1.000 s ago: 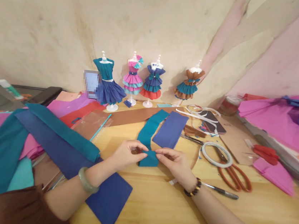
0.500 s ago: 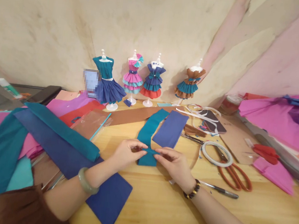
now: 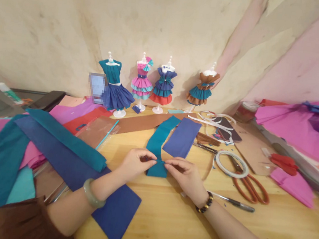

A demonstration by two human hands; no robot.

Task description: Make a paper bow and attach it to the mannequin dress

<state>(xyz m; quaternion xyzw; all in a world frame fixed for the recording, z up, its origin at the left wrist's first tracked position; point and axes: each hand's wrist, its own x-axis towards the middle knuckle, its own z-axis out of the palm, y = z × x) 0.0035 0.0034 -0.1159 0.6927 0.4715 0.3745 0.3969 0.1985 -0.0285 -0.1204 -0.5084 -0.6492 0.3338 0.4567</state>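
A teal paper strip (image 3: 161, 133) runs down the middle of the wooden table toward me, creased near its front end. My left hand (image 3: 139, 162) pinches the left edge of the crease between thumb and fingers. On the right edge, my right hand (image 3: 182, 171) pinches the same crease. The strip's short front part (image 3: 157, 170) lies below the fingertips. Just right of the strip is a blue paper piece (image 3: 182, 137). A long blue strip (image 3: 117, 210) passes under my left forearm, with a folded teal strip (image 3: 67, 139) over it.
Several small dress forms (image 3: 165, 82) in paper dresses stand along the wall. At right are a white tape roll (image 3: 232, 164), orange-handled scissors (image 3: 251, 189), a pen (image 3: 236, 204) and pink paper (image 3: 290, 186). Coloured sheets and a glue stick (image 3: 8, 93) are at left.
The crease between my fingertips looks slightly narrower. Both hands hold nearly the same place as before.
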